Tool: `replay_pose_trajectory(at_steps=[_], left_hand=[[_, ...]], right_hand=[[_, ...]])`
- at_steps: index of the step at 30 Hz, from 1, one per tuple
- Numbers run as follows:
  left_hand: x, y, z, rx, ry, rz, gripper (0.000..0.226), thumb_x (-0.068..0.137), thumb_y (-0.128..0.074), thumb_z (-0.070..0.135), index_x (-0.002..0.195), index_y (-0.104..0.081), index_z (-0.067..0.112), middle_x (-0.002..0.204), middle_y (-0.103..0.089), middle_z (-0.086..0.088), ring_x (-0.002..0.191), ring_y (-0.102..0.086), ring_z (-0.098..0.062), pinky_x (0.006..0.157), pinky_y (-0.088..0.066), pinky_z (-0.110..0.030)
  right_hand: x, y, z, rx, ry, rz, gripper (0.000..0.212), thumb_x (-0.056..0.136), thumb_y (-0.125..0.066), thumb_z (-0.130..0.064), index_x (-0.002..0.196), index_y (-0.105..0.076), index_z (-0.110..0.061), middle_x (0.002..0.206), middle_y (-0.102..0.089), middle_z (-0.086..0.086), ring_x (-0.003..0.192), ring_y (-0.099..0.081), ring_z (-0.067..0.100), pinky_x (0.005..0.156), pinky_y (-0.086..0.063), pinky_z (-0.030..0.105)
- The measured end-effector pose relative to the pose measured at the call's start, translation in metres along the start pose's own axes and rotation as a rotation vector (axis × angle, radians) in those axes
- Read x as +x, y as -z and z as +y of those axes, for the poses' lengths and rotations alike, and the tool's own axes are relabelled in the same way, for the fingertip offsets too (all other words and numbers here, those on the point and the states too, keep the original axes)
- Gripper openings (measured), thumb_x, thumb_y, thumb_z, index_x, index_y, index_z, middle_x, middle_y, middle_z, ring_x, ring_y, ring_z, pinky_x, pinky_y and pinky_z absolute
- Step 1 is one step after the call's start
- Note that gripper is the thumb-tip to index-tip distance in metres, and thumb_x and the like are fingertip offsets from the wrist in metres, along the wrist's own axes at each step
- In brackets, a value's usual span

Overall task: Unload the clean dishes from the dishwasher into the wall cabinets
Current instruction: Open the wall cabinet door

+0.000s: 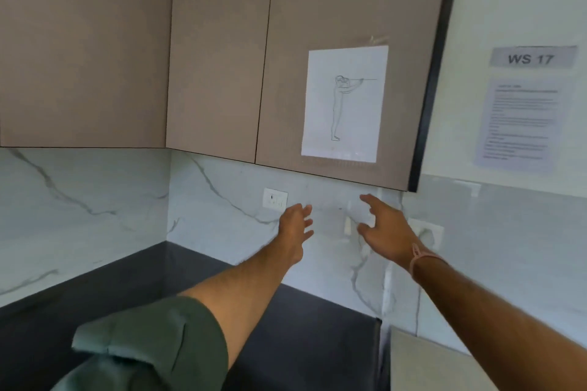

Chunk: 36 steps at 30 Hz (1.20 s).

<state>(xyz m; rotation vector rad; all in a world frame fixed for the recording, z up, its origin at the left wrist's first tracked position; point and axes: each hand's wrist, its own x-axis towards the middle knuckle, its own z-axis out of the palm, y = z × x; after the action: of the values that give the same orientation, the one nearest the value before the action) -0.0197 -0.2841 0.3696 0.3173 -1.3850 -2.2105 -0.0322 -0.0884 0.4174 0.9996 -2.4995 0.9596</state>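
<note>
Two hands we hold out over the table (127, 289): left hand (295, 225) and right hand (386, 232), both empty, fingers spread wide. Cabinets (222, 57), doors closed, just above; drawing (344, 103) taped on one.

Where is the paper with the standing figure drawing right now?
In the head view, the paper is taped to the rightmost wall cabinet door, above the right hand and left of the WS 17 sign.
</note>
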Motion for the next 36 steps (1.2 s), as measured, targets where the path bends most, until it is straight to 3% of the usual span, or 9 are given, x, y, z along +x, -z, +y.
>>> replay_pose_trajectory(at_steps=[8, 16, 19, 22, 27, 30, 36], left_hand=[[0.147, 0.036, 0.081, -0.365, -0.05, -0.014, 0.048, 0.107, -0.033, 0.025, 0.154, -0.028, 0.017, 0.155, -0.036, -0.011, 0.136, -0.044, -0.035, 0.11, -0.038, -0.046], [0.2, 0.046, 0.078, -0.605, -0.022, -0.048, 0.045, 0.108, -0.029, 0.028, 0.146, -0.041, 0.008, 0.145, -0.048, -0.011, 0.135, -0.045, -0.032, 0.117, -0.03, -0.048], [0.204, 0.047, 0.078, -0.665, -0.005, -0.056, 0.044, 0.108, -0.032, 0.026, 0.147, -0.04, 0.009, 0.144, -0.049, -0.013, 0.133, -0.047, -0.032, 0.118, -0.029, -0.048], [0.203, 0.05, 0.075, -0.656, -0.028, -0.046, 0.042, 0.107, -0.035, 0.028, 0.144, -0.044, 0.008, 0.141, -0.053, -0.013, 0.129, -0.051, -0.032, 0.117, -0.031, -0.048], [0.18, 0.059, 0.075, -0.772, -0.03, -0.031, 0.053, 0.103, -0.036, 0.05, 0.132, -0.053, 0.01, 0.129, -0.06, -0.013, 0.119, -0.058, -0.036, 0.109, -0.041, -0.054], [0.154, 0.069, 0.073, -0.866, -0.006, -0.051, 0.058, 0.101, -0.029, 0.059, 0.133, -0.048, 0.014, 0.13, -0.056, -0.013, 0.124, -0.053, -0.04, 0.108, -0.039, -0.059], [0.081, 0.072, 0.081, -0.916, -0.02, -0.103, 0.054, 0.1, -0.041, 0.051, 0.137, -0.049, 0.013, 0.135, -0.055, -0.02, 0.121, -0.054, -0.044, 0.105, -0.04, -0.063]], right_hand=[[0.119, -0.016, -0.042, -0.202, 0.053, 0.006, 0.066, 0.091, -0.062, -0.015, 0.15, -0.032, -0.018, 0.152, -0.04, 0.007, 0.136, -0.042, 0.029, 0.112, -0.035, 0.042], [0.153, -0.044, -0.062, -0.269, 0.064, -0.019, 0.067, 0.09, -0.061, -0.013, 0.15, -0.032, -0.017, 0.147, -0.045, 0.008, 0.128, -0.049, 0.03, 0.11, -0.041, 0.045], [0.156, -0.052, -0.071, -0.258, 0.072, -0.024, 0.066, 0.09, -0.061, -0.012, 0.149, -0.033, -0.016, 0.143, -0.048, 0.008, 0.125, -0.051, 0.03, 0.108, -0.043, 0.044], [0.154, -0.057, -0.078, -0.25, 0.086, -0.028, 0.068, 0.089, -0.061, -0.012, 0.15, -0.031, -0.016, 0.149, -0.042, 0.007, 0.133, -0.044, 0.031, 0.112, -0.038, 0.042], [0.135, -0.062, -0.09, -0.268, 0.097, -0.033, 0.07, 0.091, -0.059, -0.015, 0.153, -0.026, -0.016, 0.157, -0.032, 0.004, 0.141, -0.034, 0.027, 0.114, -0.028, 0.035], [0.117, -0.064, -0.103, -0.256, 0.105, -0.044, 0.072, 0.091, -0.059, -0.016, 0.154, -0.024, -0.018, 0.158, -0.03, 0.003, 0.142, -0.033, 0.026, 0.114, -0.028, 0.034], [0.07, -0.054, -0.134, -0.204, 0.157, -0.076, 0.073, 0.089, -0.058, -0.013, 0.153, -0.023, -0.015, 0.156, -0.033, 0.006, 0.139, -0.037, 0.029, 0.112, -0.032, 0.034]])
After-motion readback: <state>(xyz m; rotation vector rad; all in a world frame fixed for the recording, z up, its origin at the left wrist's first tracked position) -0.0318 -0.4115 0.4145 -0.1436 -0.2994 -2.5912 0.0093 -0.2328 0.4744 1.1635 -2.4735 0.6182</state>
